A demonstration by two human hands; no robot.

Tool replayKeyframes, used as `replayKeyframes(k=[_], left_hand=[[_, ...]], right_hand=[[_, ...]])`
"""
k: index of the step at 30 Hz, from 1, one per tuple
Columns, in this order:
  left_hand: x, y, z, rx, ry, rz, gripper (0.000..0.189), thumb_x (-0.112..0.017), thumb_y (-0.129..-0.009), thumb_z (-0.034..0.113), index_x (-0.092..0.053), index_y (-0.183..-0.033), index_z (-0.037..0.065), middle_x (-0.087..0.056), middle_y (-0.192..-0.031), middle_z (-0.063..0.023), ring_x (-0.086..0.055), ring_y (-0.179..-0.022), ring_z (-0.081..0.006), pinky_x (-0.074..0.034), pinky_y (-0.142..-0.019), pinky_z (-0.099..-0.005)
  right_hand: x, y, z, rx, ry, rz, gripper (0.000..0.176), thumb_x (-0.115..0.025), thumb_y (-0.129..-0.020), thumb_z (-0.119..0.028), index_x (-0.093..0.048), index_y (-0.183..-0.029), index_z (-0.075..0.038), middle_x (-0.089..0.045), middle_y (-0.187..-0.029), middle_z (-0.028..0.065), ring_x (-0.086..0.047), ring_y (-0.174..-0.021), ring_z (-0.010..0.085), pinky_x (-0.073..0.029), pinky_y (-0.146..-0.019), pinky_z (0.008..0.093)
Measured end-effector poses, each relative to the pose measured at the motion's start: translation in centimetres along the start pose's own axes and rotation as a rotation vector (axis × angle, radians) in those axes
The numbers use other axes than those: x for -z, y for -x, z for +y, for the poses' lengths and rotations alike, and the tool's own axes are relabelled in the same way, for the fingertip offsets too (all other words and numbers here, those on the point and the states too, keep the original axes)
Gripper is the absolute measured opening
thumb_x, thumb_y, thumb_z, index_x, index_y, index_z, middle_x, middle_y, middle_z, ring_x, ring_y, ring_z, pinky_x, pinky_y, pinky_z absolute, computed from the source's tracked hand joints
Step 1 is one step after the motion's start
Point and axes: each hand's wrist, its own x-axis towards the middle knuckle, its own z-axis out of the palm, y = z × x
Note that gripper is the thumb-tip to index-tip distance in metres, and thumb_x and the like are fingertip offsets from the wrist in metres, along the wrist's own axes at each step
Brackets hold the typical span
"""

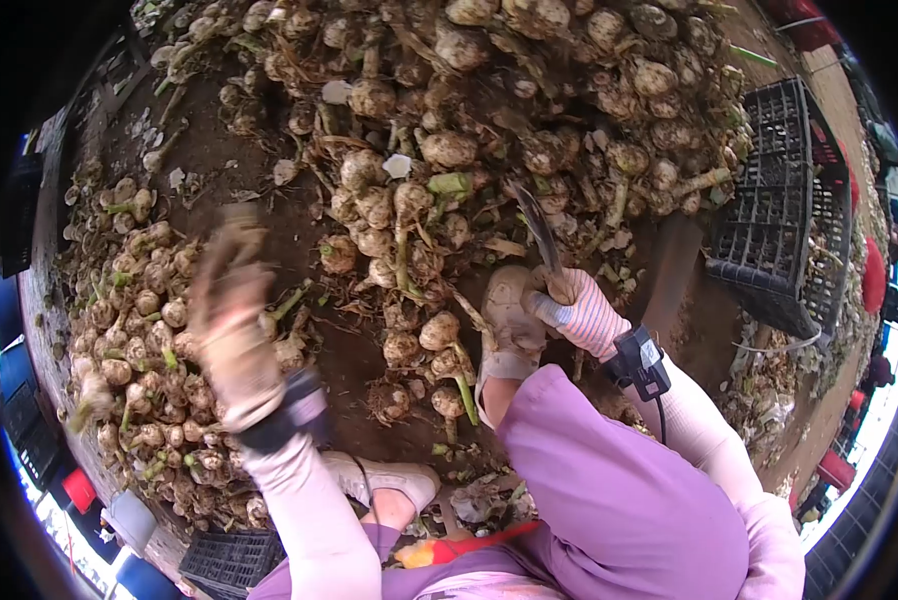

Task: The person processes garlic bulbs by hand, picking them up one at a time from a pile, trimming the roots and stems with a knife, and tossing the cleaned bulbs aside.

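Note:
My left hand [234,330], in a dirty glove, is smeared by motion above the left pile of trimmed garlic bulbs [144,345]. Its fingers point away from me, too blurred to show whether they hold anything. A blurred garlic bulb [94,398] appears over that pile's left side. In a striped glove, my right hand [579,312] is closed around the handle of a curved knife [539,225]. The dark blade points forward toward the big heap of garlic [449,150], whose bulbs carry soil, roots and stalks. A few loose garlic bulbs [439,330] lie between my feet.
On the right a black plastic crate [769,200] stands tilted beside the heap. Another black crate [231,560] sits at the lower left. My shoes [509,320] rest on the soil near the bulbs. Red and blue containers [79,490] line the left edge.

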Motion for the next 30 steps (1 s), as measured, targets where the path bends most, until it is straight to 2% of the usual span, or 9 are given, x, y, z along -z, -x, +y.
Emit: replayKeyframes(k=[3,8,10,11,14,15,18,27,30], left_hand=[[-1.0,-0.8,-9.7,-0.285,-0.913,-0.048,0.047,-0.073,-0.064,0.003,-0.059,-0.109,0.002,-0.06,-0.103,-0.0148,-0.056,-0.099,-0.0284,-0.045,-0.087,-0.0369],[-1.2,-1.8,-10.0,0.181,-0.834,-0.134,0.038,-0.071,-0.066,0.003,-0.061,-0.102,-0.002,-0.063,-0.098,-0.0182,-0.061,-0.088,-0.0317,-0.049,-0.079,-0.0361],[0.5,-1.5,-8.2,0.37,-0.174,0.012,0.026,-0.06,-0.069,-0.005,-0.064,-0.095,-0.001,-0.067,-0.087,-0.0118,-0.063,-0.09,-0.028,-0.05,-0.081,-0.0335],[1.7,-1.9,-7.3,0.507,-0.103,-0.05,0.036,-0.056,-0.07,-0.008,-0.058,-0.105,-0.001,-0.063,-0.102,-0.0154,-0.057,-0.105,-0.029,-0.047,-0.09,-0.0352],[0.1,-1.8,-6.8,0.089,-0.526,-0.345,0.054,-0.057,-0.071,-0.004,-0.045,-0.123,0.001,-0.049,-0.124,-0.0234,-0.047,-0.119,-0.0302,-0.039,-0.1,-0.0372],[-1.2,-1.2,-5.7,0.242,-0.879,-0.467,0.068,-0.061,-0.072,0.003,-0.031,-0.134,0.004,-0.032,-0.139,-0.0229,-0.037,-0.127,-0.0299,-0.031,-0.107,-0.0381],[-4.3,-2.5,-7.6,0.292,-1.161,-0.629,0.069,-0.071,-0.069,0.016,-0.04,-0.131,0.016,-0.032,-0.141,-0.0181,-0.04,-0.123,-0.0348,-0.039,-0.099,-0.0407],[0.4,-1.8,-10.0,0.173,-0.946,-0.315,0.03,-0.062,-0.07,0.008,-0.063,-0.1,0.006,-0.058,-0.105,-0.0185,-0.056,-0.095,-0.0367,-0.047,-0.084,-0.0368],[4.2,-1.5,-4.8,0.085,-0.881,-0.221,0.025,-0.057,-0.074,-0.003,-0.062,-0.098,0.002,-0.063,-0.097,-0.0136,-0.062,-0.086,-0.0253,-0.051,-0.078,-0.0338]], right_hand=[[-0.1,0.4,0.1,-0.049,0.122,-0.011,0.033,-0.06,-0.081,-0.01,-0.055,-0.11,0.003,-0.061,-0.104,0.0059,-0.055,-0.094,0.0124,-0.045,-0.082,0.0278],[0.7,0.3,0.1,-0.182,0.147,0.047,0.022,-0.061,-0.08,-0.009,-0.056,-0.099,0.001,-0.058,-0.085,0.0018,-0.055,-0.075,0.0097,-0.048,-0.061,0.0254],[1.0,-0.1,-0.4,-0.186,0.181,0.03,0.02,-0.061,-0.08,-0.009,-0.056,-0.096,0.0,-0.057,-0.083,0.0002,-0.054,-0.073,0.009,-0.046,-0.061,0.025],[0.9,0.0,-0.5,-0.205,0.215,0.029,0.017,-0.061,-0.08,-0.008,-0.056,-0.094,0.0,-0.056,-0.08,-0.0014,-0.052,-0.071,0.0084,-0.045,-0.06,0.0245],[-0.1,-0.5,0.3,-0.006,0.181,0.083,0.018,-0.062,-0.079,-0.01,-0.057,-0.093,0.0,-0.056,-0.078,-0.0025,-0.05,-0.071,0.008,-0.043,-0.064,0.0228],[-0.1,-0.7,0.7,0.035,0.202,0.07,0.018,-0.062,-0.079,-0.01,-0.057,-0.093,0.0,-0.056,-0.078,-0.003,-0.05,-0.072,0.0078,-0.043,-0.068,0.0227],[-1.0,-0.8,0.2,0.08,0.271,0.05,0.018,-0.061,-0.079,-0.008,-0.058,-0.095,0.0,-0.056,-0.08,-0.0021,-0.05,-0.073,0.0078,-0.043,-0.068,0.0239],[-1.1,-0.3,-0.4,0.092,0.155,0.092,0.015,-0.061,-0.08,-0.008,-0.058,-0.093,0.0,-0.057,-0.082,-0.0012,-0.049,-0.075,0.0066,-0.042,-0.07,0.0228],[-0.9,-0.4,-0.1,0.123,0.16,0.102,0.014,-0.06,-0.08,-0.007,-0.057,-0.092,0.0,-0.057,-0.083,-0.0008,-0.049,-0.076,0.0064,-0.042,-0.07,0.0225]])
